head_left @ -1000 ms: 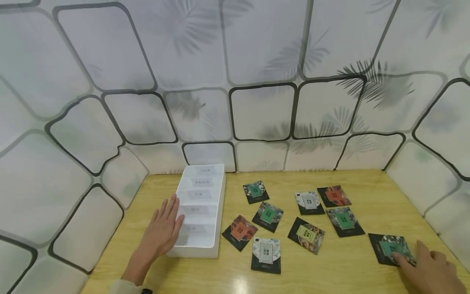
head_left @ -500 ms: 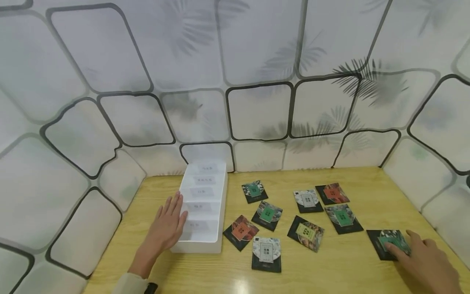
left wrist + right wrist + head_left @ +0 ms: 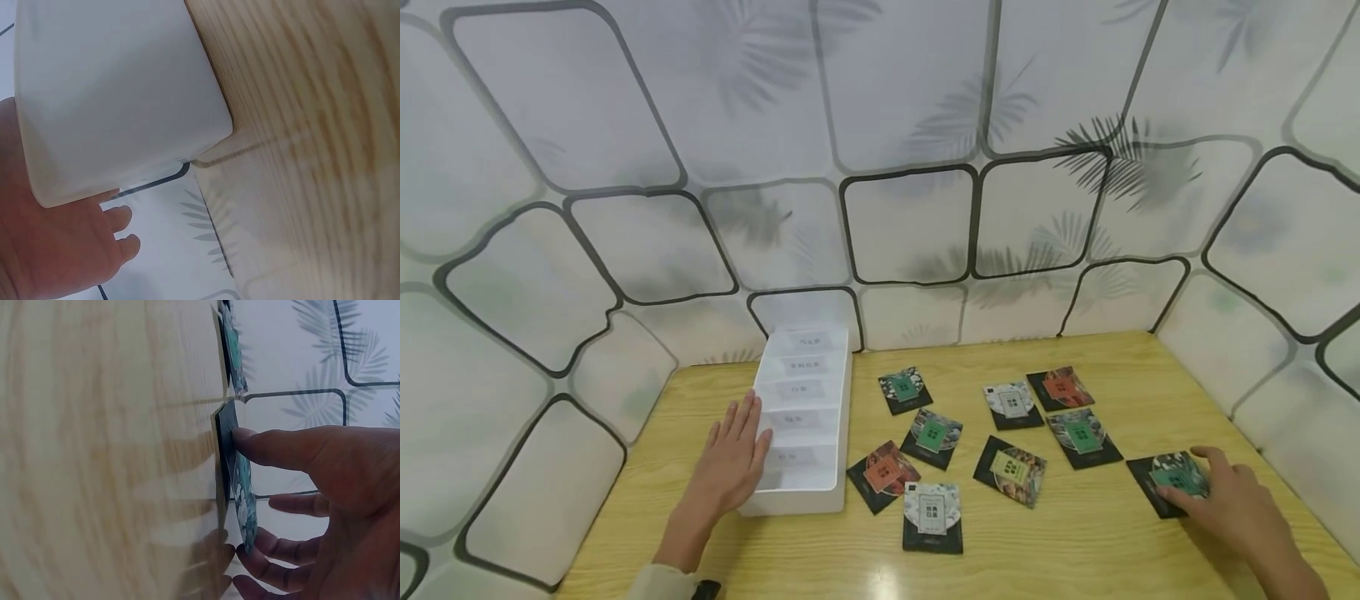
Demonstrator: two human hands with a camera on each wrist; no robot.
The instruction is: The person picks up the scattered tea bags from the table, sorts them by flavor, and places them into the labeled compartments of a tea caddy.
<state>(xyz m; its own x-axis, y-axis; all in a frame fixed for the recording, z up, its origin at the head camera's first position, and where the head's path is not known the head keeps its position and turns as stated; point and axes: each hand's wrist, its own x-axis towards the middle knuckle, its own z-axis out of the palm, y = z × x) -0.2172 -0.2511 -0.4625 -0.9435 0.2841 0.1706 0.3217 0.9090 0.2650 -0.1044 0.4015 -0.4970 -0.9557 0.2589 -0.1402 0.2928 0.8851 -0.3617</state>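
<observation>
My right hand (image 3: 1232,500) is at a flat square packet (image 3: 1167,475) with a green label and a dark end, at the far right of the table. In the right wrist view the thumb presses on the packet's face (image 3: 240,481), the fingertips curl at its opposite edge, and that end tilts off the wood. At left, my left hand (image 3: 726,454) lies with straight fingers along the left rim of a long white box (image 3: 842,417) with labelled compartments. The left wrist view shows the box's smooth outer wall (image 3: 119,94) and the hand partly behind it.
Several similar packets lie flat between box and right hand: a white-label one (image 3: 932,521), a red-label one (image 3: 883,475), a yellow-label one (image 3: 1011,471) and green-label ones (image 3: 1082,437). A patterned cloth wall (image 3: 910,225) encloses the wooden table (image 3: 1037,550) at back and sides.
The head view has turned slightly right, so things sit further left in it. My right hand has moved forward over the packet, its fingers reaching the packet's edge. The left hand stays on the box.
</observation>
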